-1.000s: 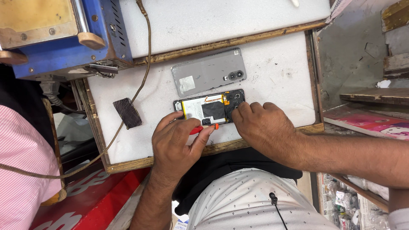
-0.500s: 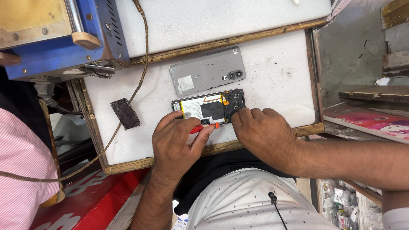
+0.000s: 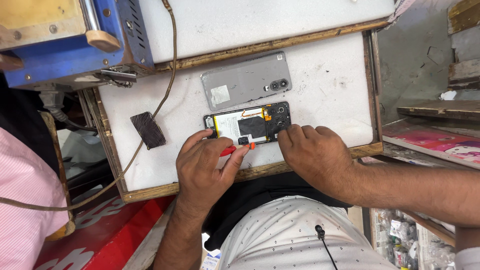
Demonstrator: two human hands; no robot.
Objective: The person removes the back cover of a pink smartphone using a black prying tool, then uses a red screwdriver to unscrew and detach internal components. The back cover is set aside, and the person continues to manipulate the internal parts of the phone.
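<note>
Opened phone (image 3: 247, 125), back removed, lies at the centre of the frame on the white bench (image 3: 325, 90), battery and board exposed. The left hand (image 3: 205, 165) closes its grip on a red-handled tool (image 3: 235, 148), apparently a screwdriver, tip at the phone's lower edge. The right hand (image 3: 315, 152) presses down on the phone's camera end, fingers curled, holding nothing. The grey back cover (image 3: 245, 80) lies just above. Judged step: working a fastener or part loose; the next move calls for steady downward pressure and a braced phone.
</note>
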